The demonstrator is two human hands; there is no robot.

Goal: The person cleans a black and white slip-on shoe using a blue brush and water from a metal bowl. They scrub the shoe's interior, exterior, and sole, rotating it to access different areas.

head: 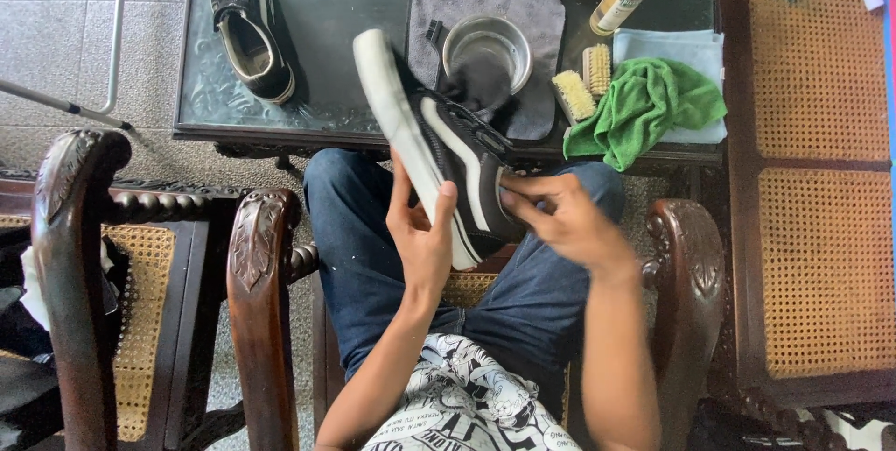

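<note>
I hold the shoe over my lap — left hand clasping its sole, right hand pinching the heel. It looks light, stiff-soled, soft-sided — best gripped by the sole.

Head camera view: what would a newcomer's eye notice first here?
First, the black sneaker with a white stripe, held at centre over the lap: the left hand grips its white sole, and the right hand touches its heel. Behind it, on the dark table, are a metal bowl and a green cloth.
</note>
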